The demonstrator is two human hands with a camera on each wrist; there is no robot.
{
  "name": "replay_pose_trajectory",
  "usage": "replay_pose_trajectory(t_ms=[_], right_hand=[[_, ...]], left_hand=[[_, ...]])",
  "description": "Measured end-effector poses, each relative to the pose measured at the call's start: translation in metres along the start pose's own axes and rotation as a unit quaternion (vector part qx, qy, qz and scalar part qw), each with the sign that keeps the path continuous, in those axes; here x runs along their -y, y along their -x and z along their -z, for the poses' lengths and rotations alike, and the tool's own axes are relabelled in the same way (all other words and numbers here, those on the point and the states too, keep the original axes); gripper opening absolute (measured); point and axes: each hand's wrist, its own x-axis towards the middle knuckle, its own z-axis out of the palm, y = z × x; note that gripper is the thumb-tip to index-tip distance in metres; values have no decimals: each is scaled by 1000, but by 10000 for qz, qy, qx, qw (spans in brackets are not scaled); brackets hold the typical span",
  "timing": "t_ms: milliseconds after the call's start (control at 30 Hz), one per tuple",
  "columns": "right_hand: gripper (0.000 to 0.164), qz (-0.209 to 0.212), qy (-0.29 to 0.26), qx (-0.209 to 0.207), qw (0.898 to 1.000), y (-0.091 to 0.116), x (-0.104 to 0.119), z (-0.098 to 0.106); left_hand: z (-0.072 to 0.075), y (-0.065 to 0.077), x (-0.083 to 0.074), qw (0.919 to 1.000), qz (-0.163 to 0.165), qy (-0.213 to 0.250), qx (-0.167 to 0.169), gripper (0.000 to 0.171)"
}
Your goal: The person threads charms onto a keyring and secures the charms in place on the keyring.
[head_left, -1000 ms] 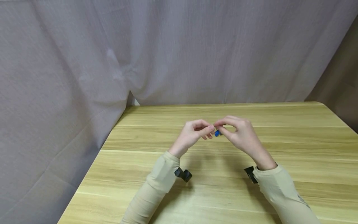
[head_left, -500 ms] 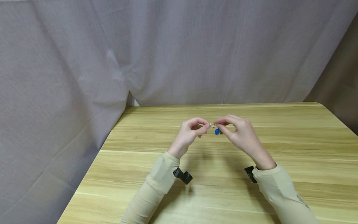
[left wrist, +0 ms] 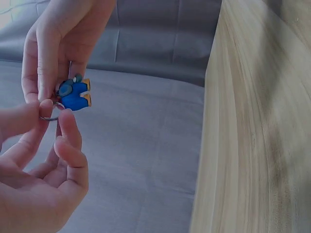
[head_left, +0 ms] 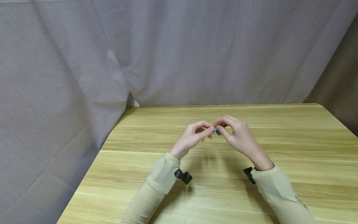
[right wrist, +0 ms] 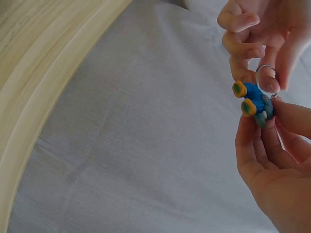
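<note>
A small keychain is held up over the table between both hands: a blue figurine (head_left: 218, 132) with orange-yellow feet, joined to a thin metal key ring (right wrist: 258, 70). My left hand (head_left: 190, 137) pinches the ring between thumb and index finger, its other fingers loosely bent. From the other side, my right hand (head_left: 239, 132) pinches the keychain with thumb and fingertips where the figurine meets the ring. In the left wrist view the figurine (left wrist: 75, 98) sticks out sideways from the right hand's fingers. Its upper part is partly hidden by those fingers.
Beneath the hands lies a light wood-grain table (head_left: 139, 174). A grey cloth (head_left: 179, 53) hangs behind it and along its left side. Black wrist cameras (head_left: 183, 176) jut out from both beige sleeves.
Half a second ago the left hand drew slightly leftward, showing the ring between the hands. Now it is back close to the right fingertips, and the ring is mostly covered in the head view.
</note>
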Motion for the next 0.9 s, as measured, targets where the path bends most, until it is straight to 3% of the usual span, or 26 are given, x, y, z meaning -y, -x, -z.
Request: replay_pose_trajectory(t_ms=[367,733,900], right_hand=[[9,-341,-45,22,9994,-1,-1,4],[10,224,-76,97,9997,0,-2,2],[12,189,-192,19,9996,0,-3,4]], left_hand=[[0,0,0,9978,8,379,-543,20],[0,2,-1,9989,-89,205,406,27],[0,1,-3,9995,-211,149,206,26]])
